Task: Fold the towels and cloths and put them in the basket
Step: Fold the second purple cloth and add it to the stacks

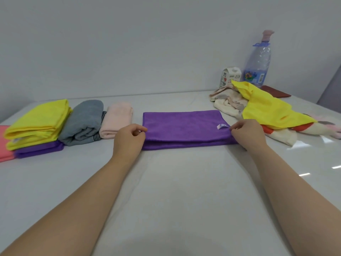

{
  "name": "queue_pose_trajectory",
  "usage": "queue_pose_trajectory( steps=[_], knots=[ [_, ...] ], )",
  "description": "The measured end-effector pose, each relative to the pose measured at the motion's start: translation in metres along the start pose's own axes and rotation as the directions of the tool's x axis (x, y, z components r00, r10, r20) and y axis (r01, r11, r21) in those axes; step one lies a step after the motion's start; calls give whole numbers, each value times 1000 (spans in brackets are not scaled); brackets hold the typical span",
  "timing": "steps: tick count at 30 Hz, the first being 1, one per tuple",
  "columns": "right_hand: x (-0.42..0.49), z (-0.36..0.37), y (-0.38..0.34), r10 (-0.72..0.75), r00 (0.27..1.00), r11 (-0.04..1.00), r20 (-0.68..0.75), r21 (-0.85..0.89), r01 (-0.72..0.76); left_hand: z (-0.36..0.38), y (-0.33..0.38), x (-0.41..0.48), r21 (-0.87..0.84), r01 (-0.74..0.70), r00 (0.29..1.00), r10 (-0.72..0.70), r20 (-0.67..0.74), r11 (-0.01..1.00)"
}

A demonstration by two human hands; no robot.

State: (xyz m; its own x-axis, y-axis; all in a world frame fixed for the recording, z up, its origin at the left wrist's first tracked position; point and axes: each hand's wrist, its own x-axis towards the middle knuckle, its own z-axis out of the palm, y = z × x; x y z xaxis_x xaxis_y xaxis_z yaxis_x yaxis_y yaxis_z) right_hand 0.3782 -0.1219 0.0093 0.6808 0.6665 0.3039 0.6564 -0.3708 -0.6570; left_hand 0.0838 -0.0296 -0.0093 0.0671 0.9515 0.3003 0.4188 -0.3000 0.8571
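Observation:
A purple cloth lies folded in half on the white table, a small white label near its right end. My left hand pinches its left edge and my right hand pinches its right edge. At the left lie folded cloths: a yellow one stacked on a purple one, a grey one and a pale pink one. At the right sits an unfolded heap: a yellow cloth draped over cream patterned towels. No basket is in view.
A coral cloth shows at the left edge. A milk carton, a large plastic water bottle and a dark red flat thing stand at the back right by the wall. The white table spreads in front of me.

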Motion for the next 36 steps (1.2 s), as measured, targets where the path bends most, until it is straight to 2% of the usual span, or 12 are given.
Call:
queue_pose_trajectory(
  steps=[3, 6, 12, 16, 24, 27, 29, 30, 32, 33, 35, 36],
  knots=[
    [-4, 0, 0, 8, 995, 989, 97, -149, 7, -1, 2, -5, 264, -30, 998, 12, 67, 964],
    [-4, 0, 0, 36, 989, 981, 143, -195, -7, -1, 4, -9, 404, -58, 995, 20, 97, 913],
    [-6, -1, -1, 19, 997, 990, 81, -144, -7, -1, 6, -11, 345, -101, 995, 85, 61, 933],
    [-6, -2, 0, 44, 993, 979, 108, -200, -22, 1, 2, -11, 413, -134, 988, 92, 121, 901],
    [-3, 0, 2, 87, 988, 956, 129, -291, -46, 1, 2, -12, 524, -188, 981, 129, 148, 831],
    [-6, -1, -2, 61, 992, 885, 113, -466, -1, 2, 0, -11, 595, -316, 947, 281, 155, 738],
    [-11, 1, -11, -63, 996, 809, 71, -581, 92, 5, -2, -10, 594, -442, 886, 431, 172, 671],
    [-15, 4, -17, -152, 986, 806, 67, -569, 162, 7, -1, -9, 588, -491, 859, 471, 202, 643],
    [-26, 16, -27, -274, 946, 838, 174, -439, 324, 13, 4, -12, 588, -549, 836, 388, 388, 594],
    [-32, 22, -32, -268, 915, 849, 302, -375, 373, 16, 4, -13, 606, -542, 834, 284, 473, 582],
    [-41, 30, -35, -127, 813, 825, 569, -394, 404, 19, 1, -11, 646, -489, 815, 43, 578, 587],
    [-42, 30, -33, -59, 773, 804, 632, -428, 412, 18, 1, -11, 663, -463, 804, -38, 594, 588]
  ],
)
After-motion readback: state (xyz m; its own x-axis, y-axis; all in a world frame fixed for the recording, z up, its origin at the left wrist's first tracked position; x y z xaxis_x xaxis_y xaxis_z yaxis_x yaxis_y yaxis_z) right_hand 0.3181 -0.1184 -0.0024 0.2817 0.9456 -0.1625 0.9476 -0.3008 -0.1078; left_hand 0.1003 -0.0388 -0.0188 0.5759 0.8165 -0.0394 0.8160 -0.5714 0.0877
